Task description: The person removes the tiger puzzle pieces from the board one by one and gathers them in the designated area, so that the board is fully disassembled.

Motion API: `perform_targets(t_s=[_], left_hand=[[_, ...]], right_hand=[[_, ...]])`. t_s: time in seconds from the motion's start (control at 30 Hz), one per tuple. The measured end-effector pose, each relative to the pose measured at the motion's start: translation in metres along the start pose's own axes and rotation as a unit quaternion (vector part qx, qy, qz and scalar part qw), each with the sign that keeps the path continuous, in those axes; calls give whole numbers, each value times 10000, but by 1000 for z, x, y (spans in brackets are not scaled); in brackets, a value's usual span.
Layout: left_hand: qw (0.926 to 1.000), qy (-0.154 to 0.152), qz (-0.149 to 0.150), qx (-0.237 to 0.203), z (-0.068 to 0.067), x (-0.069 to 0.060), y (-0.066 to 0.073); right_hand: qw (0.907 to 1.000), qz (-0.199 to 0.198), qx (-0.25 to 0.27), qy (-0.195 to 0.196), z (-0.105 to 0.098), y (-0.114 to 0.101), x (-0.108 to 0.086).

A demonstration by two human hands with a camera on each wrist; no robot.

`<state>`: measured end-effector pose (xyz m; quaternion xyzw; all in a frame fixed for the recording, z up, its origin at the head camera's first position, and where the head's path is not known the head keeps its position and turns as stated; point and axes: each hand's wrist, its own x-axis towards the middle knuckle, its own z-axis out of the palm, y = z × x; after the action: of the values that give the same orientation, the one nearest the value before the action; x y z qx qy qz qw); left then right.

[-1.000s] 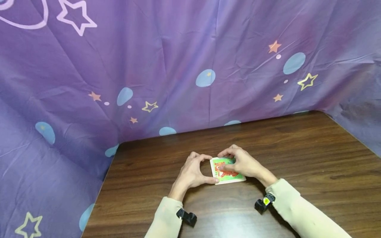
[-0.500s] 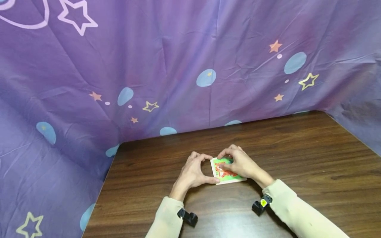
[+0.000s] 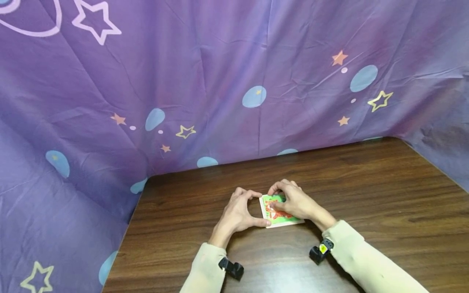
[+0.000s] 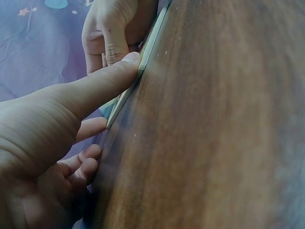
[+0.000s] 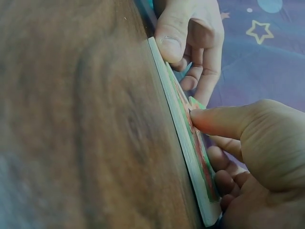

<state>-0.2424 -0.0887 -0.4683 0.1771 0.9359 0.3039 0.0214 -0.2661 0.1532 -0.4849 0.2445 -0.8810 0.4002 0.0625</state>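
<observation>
A small square jigsaw puzzle board lies flat on the table, with a white rim and an orange animal on green. My left hand grips its left side, thumb at the near corner and index finger at the far corner. My right hand is over the board's right part, its thumb on the picture and its index finger at the far edge. Between them is a puzzle piece, whose green corner stands slightly above the board in the right wrist view; most of it is hidden. The left wrist view shows the board's edge under my left thumb.
The dark wooden table extends around both hands. Behind it and at both sides hangs a purple cloth with stars and blue spots. A black strap mount sits on the left wrist, another strap mount on the right.
My right hand and forearm have shifted slightly to the left over the board. My left hand keeps its hold, and the board stays in nearly the same place.
</observation>
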Motion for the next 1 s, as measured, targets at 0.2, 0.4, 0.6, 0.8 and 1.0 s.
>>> perform_targets(t_s=[0.2,0.4,0.6,0.8,1.0], left_hand=[[10000,-11,-84,-38,-4,-1,0],[9999,-33,-89,-34,-3,-2,3],[9999,-1,-95,-39,-4,-3,4],[9999,10,-123,-42,-4,-3,3],[9999,-10,-107,7,-2,-3,4]], right_hand=[[9998,78,156,3,0,-2,4],[9987,387,238,-225,-2,-3,6],[9976,437,453,-305,-2,-3,7],[9969,409,597,-295,-3,-3,7],[9969,505,501,-327,-4,-2,5]])
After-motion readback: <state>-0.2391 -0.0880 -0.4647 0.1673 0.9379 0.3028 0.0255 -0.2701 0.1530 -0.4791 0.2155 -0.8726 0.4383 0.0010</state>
